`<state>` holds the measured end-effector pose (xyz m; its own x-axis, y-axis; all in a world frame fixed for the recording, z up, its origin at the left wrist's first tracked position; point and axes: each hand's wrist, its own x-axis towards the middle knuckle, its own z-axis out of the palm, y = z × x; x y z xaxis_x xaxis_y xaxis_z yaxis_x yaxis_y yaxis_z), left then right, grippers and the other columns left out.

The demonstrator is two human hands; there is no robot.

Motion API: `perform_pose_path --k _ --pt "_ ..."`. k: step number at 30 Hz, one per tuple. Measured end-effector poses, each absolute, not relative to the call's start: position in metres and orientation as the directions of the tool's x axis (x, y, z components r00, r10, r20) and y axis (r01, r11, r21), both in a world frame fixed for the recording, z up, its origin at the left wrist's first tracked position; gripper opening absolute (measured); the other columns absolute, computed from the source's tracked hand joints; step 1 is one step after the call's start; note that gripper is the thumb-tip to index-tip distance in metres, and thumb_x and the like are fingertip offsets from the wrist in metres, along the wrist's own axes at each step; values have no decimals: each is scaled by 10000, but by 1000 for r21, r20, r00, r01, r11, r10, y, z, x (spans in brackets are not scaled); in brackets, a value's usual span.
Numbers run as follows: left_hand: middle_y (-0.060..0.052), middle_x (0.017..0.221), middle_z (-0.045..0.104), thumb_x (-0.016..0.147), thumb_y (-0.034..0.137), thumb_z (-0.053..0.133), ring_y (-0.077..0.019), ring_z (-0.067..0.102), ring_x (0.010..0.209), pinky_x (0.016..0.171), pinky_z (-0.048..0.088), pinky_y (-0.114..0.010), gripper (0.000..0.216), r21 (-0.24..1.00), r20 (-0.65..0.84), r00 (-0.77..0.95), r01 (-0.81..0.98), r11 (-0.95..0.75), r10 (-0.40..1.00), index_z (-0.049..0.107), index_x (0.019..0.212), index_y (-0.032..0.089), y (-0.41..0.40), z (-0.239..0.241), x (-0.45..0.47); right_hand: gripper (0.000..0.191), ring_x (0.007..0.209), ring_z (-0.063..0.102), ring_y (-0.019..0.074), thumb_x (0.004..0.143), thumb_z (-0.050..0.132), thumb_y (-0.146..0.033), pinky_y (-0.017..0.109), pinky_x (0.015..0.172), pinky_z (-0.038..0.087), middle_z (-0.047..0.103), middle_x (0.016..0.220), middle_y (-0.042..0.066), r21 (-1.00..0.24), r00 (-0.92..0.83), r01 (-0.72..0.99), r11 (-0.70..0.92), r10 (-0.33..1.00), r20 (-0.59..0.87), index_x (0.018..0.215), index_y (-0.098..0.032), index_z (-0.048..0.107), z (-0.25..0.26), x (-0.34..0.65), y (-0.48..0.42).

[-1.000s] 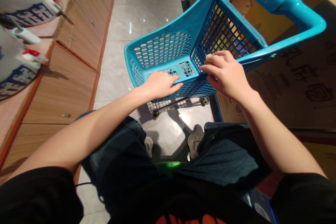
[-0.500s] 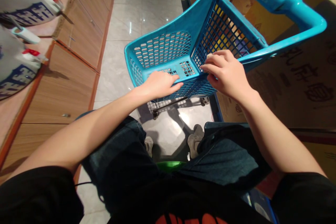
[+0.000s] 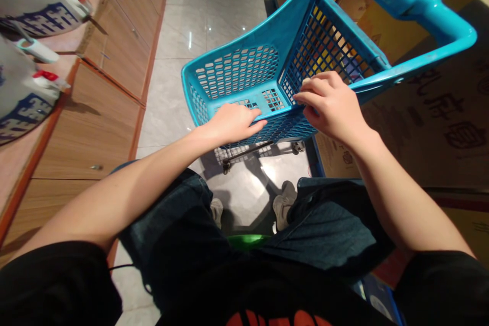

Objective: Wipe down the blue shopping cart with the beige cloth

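Observation:
A blue plastic shopping cart [image 3: 248, 41] with a lattice basket stands in front of me, its handle at the upper right. My left hand [image 3: 233, 122] is closed over the near rim, with the rim between its thumb and forefinger. The other fingers are mostly hidden inside. Above the same rim, farther right, my right hand [image 3: 328, 104] has curled fingers. A small pale thing [image 3: 306, 81] shows at its fingertips, too little of it visible to name. The basket floor [image 3: 273, 99] shows between the two hands.
Wooden cabinets [image 3: 103, 127] line the left, with large blue-and-white jars [image 3: 26, 76] on top. Printed cardboard boxes [image 3: 439, 127] stand close on the right. Below the cart are its casters [image 3: 226, 165] and my shoes [image 3: 284, 204]. Something green [image 3: 248, 241] lies beneath me.
My right hand has shifted very slightly to the right, still with the small pale thing at its fingertips. My left hand and the cart look practically unmoved.

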<state>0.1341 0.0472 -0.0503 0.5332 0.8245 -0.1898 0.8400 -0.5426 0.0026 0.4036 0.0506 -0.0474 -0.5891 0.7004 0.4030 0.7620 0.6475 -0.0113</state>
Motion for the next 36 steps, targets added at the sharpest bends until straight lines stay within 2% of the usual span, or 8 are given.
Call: perform_pose_path --k 4,8,11,16,19,25,32,36 --pt "-149 1186 830 1122 579 338 -347 793 1094 843 541 -374 600 11 -171 532 843 -538 830 760 1316 199 47 -51 134 380 1345 535 392 942 594 -123 590 1030 519 742 1247 123 -19 -641 720 694 675 364 1239 -273 778 -55 385 40" --pt "-147 1198 828 1122 585 336 -341 792 1098 855 544 -372 604 12 -178 525 847 -532 832 756 1327 203 46 -50 134 433 1280 562 357 933 605 -124 567 1014 531 732 1261 98 -75 -680 655 752 629 377 1295 -304 759 -51 392 47" --pt "-148 1185 829 1120 583 334 -348 792 1096 851 547 -376 602 9 -188 525 846 -533 830 761 1311 203 46 -50 134 412 1226 570 347 943 575 -132 574 999 535 730 1237 100 -83 -646 680 728 649 402 1267 -298 768 -50 398 53" --pt "-146 1192 828 1118 588 334 -342 788 1110 870 549 -376 608 12 -179 522 849 -528 834 761 1314 202 46 -51 134 400 1346 546 385 952 555 -127 602 1026 540 744 1241 121 -41 -626 723 690 679 384 1248 -278 777 -58 381 41" --pt "-143 1201 826 1119 592 324 -332 787 1114 878 549 -368 619 3 -181 521 849 -529 834 754 1332 201 46 -50 134 434 1380 539 378 939 578 -107 590 1048 542 742 1273 114 -45 -650 701 712 664 370 1282 -288 771 -58 376 37" --pt "-145 1185 830 1115 587 336 -344 792 1094 847 544 -373 604 20 -182 528 845 -534 829 756 1330 210 48 -50 133 512 1270 584 364 904 592 -104 610 1011 563 753 1277 95 -95 -667 658 747 636 387 1332 -321 768 -49 394 49" --pt "-159 1200 827 1112 575 341 -356 786 1109 858 546 -385 606 23 -183 525 848 -530 831 767 1314 194 46 -49 135 430 1323 559 378 924 566 -123 594 983 559 759 1230 112 -34 -644 709 705 666 377 1255 -288 784 -54 383 41" --pt "-159 1204 826 1114 576 338 -361 786 1114 861 551 -391 608 18 -189 524 848 -530 831 757 1332 193 46 -49 135 428 1290 565 357 928 573 -125 575 991 556 754 1241 106 -43 -674 672 739 635 377 1266 -290 778 -51 387 44"
